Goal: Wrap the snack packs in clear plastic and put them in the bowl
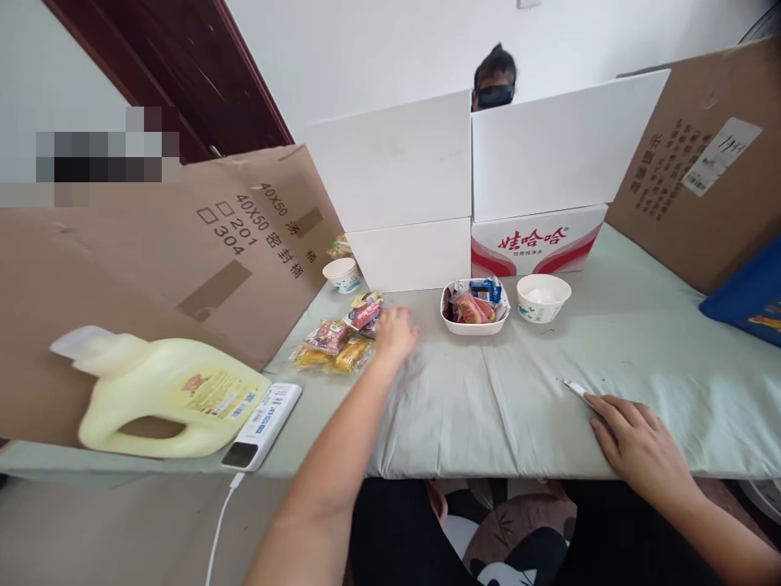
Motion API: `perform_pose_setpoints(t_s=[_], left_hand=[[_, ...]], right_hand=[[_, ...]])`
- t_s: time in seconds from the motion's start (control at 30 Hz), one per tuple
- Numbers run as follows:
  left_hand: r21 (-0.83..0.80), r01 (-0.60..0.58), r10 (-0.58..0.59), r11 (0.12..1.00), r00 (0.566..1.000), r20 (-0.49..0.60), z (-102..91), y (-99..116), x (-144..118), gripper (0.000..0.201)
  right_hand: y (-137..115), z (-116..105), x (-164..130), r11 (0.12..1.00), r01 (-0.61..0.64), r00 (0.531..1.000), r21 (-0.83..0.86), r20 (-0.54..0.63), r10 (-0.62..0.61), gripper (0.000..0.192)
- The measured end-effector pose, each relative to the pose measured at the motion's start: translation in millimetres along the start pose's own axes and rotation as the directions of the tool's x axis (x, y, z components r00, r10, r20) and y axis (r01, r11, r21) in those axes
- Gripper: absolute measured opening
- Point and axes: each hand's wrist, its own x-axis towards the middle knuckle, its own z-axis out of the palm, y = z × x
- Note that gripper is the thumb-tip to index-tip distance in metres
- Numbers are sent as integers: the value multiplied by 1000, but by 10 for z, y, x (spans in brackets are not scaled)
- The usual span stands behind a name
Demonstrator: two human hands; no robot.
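Note:
My left hand (396, 332) reaches over the table at the right edge of a pile of wrapped snacks (329, 338). Its fingers are smeared by motion, so I cannot make out whether they hold anything. The snacks lie in yellow, pink and red packets. Near the front right, my right hand (638, 435) rests on the cloth, its fingers closed on a slim white tool (575, 388) that points up and left; its exact kind is unclear. Farther back, a white tray (474, 329) holds several packaged snacks, beside a white paper bowl (543, 311).
White box panels (408, 175) and a red-and-white carton (537, 244) stand behind; a person's head shows above. Brown cardboard (244, 260) flanks the left. A yellow jug (171, 395) lies beside a white power bank (263, 427) with a cable. Another paper bowl (342, 275) sits back left.

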Motion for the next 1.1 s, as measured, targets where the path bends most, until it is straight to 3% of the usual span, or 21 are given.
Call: perform_pose_setpoints(t_s=[0.1,0.23,0.33,0.43,0.5,0.53,0.57,0.63,0.67,0.7,0.73,0.8,0.87,0.9,0.97,1.1], left_hand=[[26,187,-182,982,976,-123,-190,-407,360,39],[-48,298,-302,953,940,-157,-272,-697,492,34],[-166,308,-337,937,923,-186,-295,-642,477,37],[-326,274,-336,905,930,-150,-266,-395,309,36],[-493,235,-243,838,969,49,-178,-169,65,34],[-641,256,-105,724,959,264,-109,-47,-87,37],[-713,327,67,620,884,463,-24,76,-246,42],[-703,392,291,594,710,641,179,312,-540,44],[-693,363,334,623,677,656,286,415,-655,41],[-680,300,333,669,697,635,389,500,-741,36],[-666,216,306,714,759,574,478,561,-796,31],[-623,43,228,781,909,348,595,603,-832,23],[-601,-73,186,796,974,128,606,541,-807,21],[-612,-105,195,784,977,83,574,485,-789,22],[-657,-131,289,743,947,139,465,363,-765,23],[-668,-201,543,716,762,353,275,255,-793,41]], right_hand=[[-47,-22,2,1000,-10,1000,-1,-30,10,39],[-79,-34,11,1000,-26,999,5,-46,27,39],[-83,-44,10,999,-32,998,16,-46,33,38],[-98,-61,17,998,-47,998,29,-37,48,38],[-116,-79,25,998,-61,998,34,-30,62,37],[-127,-90,30,997,-68,997,35,-26,69,37],[-139,-102,35,997,-73,997,36,-20,74,37],[-163,-128,44,996,-84,996,35,-7,85,37],[-172,-138,46,995,-91,996,35,1,91,36],[-178,-146,48,995,-97,995,35,8,96,36],[-178,-150,48,994,-101,995,36,15,100,36],[-160,-149,47,994,-102,995,44,26,101,36],[-129,-153,54,994,-98,995,59,44,95,35],[-120,-164,66,993,-95,994,69,56,91,35],[-148,-218,113,991,-86,994,102,78,78,35],[-497,-425,298,960,20,995,281,85,-46,40]])
